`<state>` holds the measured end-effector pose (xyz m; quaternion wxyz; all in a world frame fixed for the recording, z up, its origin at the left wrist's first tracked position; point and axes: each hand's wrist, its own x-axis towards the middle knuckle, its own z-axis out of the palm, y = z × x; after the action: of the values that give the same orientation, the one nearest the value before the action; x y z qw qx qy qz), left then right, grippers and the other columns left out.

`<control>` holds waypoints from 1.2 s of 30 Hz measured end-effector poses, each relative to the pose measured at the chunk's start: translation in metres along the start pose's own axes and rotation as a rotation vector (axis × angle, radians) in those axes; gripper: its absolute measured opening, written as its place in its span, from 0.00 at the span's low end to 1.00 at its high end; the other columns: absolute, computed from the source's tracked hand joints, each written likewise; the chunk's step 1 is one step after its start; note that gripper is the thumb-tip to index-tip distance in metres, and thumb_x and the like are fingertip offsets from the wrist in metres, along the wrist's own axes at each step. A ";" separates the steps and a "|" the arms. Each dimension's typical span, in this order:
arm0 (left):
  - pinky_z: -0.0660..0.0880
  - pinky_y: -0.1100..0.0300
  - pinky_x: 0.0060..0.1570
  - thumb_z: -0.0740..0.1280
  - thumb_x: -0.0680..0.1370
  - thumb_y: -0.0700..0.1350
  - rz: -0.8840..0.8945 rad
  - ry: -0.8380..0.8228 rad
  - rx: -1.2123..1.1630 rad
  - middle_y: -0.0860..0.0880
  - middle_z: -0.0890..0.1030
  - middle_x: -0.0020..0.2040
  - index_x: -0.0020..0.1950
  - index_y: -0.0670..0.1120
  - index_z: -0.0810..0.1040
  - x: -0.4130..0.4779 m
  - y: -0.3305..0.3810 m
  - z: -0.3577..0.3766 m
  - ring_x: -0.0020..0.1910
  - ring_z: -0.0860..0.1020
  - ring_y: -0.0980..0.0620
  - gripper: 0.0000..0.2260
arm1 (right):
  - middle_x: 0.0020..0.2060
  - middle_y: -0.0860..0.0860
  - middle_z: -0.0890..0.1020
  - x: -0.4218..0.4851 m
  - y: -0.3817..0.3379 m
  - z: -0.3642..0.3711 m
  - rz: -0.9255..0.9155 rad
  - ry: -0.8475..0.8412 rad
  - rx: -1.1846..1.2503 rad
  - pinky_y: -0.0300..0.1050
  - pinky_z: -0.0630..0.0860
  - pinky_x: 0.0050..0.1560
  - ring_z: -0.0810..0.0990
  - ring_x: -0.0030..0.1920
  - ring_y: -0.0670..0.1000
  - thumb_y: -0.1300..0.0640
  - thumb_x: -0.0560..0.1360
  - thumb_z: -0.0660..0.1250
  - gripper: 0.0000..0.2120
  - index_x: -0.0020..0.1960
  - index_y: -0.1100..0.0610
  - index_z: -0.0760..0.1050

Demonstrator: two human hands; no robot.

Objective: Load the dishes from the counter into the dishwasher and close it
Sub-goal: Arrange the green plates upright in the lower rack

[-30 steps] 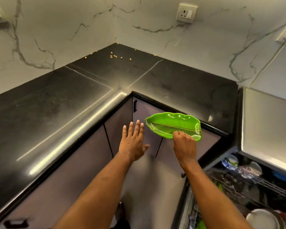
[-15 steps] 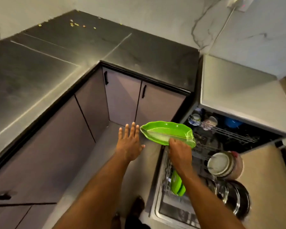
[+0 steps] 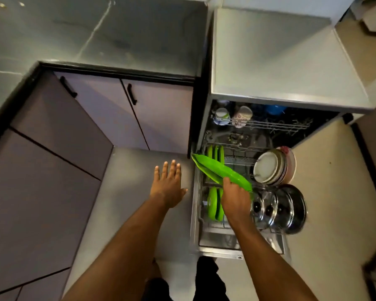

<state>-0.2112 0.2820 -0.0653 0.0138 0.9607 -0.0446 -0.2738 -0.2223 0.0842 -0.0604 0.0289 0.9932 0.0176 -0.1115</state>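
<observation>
Dim kitchen, dishwasher (image 3: 237, 137) open: right grip (image 3: 234, 198) pinches the green leaf plate (image 3: 215, 169) by its near end, tilted over the lower rack (image 3: 239, 157); left grip (image 3: 168, 187) is spread and empty. Loading is underway. Next, the plate likely needs turning on edge into a free slot near the green plates (image 3: 213, 204).

No legible writing anywhere in view.
A small mark on the front edge of the open dishwasher (image 3: 226, 253) door is too blurred to read; the cupboard doors (image 3: 161, 118) are plain.
</observation>
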 end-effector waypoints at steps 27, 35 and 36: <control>0.39 0.42 0.75 0.49 0.83 0.59 0.119 -0.333 0.150 0.44 0.35 0.79 0.79 0.43 0.34 0.351 0.075 0.211 0.79 0.37 0.43 0.35 | 0.39 0.61 0.82 0.323 0.115 0.317 0.414 -0.082 0.766 0.43 0.63 0.38 0.80 0.43 0.60 0.60 0.73 0.70 0.09 0.36 0.58 0.73; 0.38 0.41 0.75 0.50 0.83 0.59 0.117 -0.423 0.127 0.45 0.35 0.79 0.79 0.45 0.34 0.379 0.078 0.226 0.79 0.37 0.44 0.34 | 0.47 0.63 0.81 0.352 0.103 0.334 0.478 -0.117 0.717 0.44 0.64 0.40 0.80 0.50 0.61 0.58 0.74 0.69 0.10 0.37 0.58 0.72; 0.38 0.40 0.75 0.50 0.83 0.59 0.121 -0.430 0.126 0.45 0.35 0.79 0.79 0.45 0.34 0.380 0.079 0.228 0.79 0.38 0.44 0.34 | 0.48 0.62 0.82 0.351 0.102 0.336 0.484 -0.129 0.711 0.44 0.64 0.39 0.80 0.50 0.61 0.58 0.74 0.69 0.07 0.40 0.60 0.75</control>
<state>-0.0158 0.1675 -0.4545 -0.0396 0.8748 -0.1210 -0.4675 0.0497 -0.0284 -0.4598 -0.2885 0.9078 -0.2573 -0.1627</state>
